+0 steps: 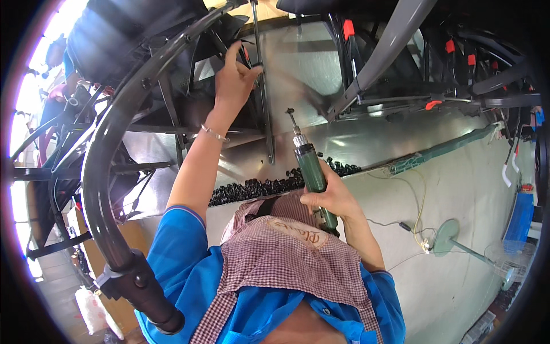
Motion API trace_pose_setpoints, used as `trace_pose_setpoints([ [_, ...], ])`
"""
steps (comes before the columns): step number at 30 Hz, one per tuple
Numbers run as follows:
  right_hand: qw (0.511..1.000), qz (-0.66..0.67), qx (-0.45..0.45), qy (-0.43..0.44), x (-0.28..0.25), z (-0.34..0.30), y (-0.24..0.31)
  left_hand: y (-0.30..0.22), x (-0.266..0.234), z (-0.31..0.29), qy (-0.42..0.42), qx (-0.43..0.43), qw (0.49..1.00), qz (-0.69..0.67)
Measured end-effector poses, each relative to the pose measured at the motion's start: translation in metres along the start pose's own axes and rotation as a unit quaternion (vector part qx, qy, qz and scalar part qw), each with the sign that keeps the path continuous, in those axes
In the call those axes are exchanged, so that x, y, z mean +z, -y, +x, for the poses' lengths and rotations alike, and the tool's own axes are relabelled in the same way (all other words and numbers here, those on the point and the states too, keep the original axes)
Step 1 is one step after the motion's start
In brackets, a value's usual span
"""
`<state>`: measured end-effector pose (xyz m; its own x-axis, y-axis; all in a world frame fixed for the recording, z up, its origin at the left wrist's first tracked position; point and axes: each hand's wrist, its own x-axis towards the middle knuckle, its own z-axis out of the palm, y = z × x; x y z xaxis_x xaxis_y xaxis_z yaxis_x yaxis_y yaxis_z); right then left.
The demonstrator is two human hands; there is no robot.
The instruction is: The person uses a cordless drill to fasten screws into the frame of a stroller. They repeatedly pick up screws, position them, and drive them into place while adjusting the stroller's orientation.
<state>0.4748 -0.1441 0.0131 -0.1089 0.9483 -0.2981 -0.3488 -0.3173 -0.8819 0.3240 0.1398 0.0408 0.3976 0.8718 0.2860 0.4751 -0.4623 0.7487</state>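
My right hand [332, 195] is wrapped round a green electric screwdriver [312, 172], which points up and away from me. A small black piece [290, 110] sits at the tip of its bit. Farther up and to the left, my left hand [234, 80] reaches in among black metal frame parts, beside a slim upright black bar [264, 109]. One of its fingers points upward, while the others bend in toward the bar. Something small and dark shows at those bent fingertips, too indistinct to name.
Many small black pieces [252, 190] lie heaped along the near edge of the shiny metal worktop [344, 140]. A thick curved dark tube [100, 172] crosses the left side. Black frames with red tags [348, 28] stand at the far right. A standing fan [507, 264] is at right.
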Motion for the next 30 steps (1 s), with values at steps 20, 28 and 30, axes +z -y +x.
trace_pose_setpoints([
  [20,1.0,-0.014,0.014,-0.012,0.006,-0.006,-0.021,0.067,-0.006,0.015,-0.288,0.13,0.946,0.076],
  [28,0.997,-0.072,-0.028,-0.007,-0.002,0.0,-0.036,0.057,-0.016,0.021,-0.336,-0.031,0.941,-0.035],
  [30,0.998,-0.064,-0.004,-0.007,-0.002,-0.002,-0.032,0.063,-0.01,0.023,-0.338,-0.018,0.934,-0.117],
])
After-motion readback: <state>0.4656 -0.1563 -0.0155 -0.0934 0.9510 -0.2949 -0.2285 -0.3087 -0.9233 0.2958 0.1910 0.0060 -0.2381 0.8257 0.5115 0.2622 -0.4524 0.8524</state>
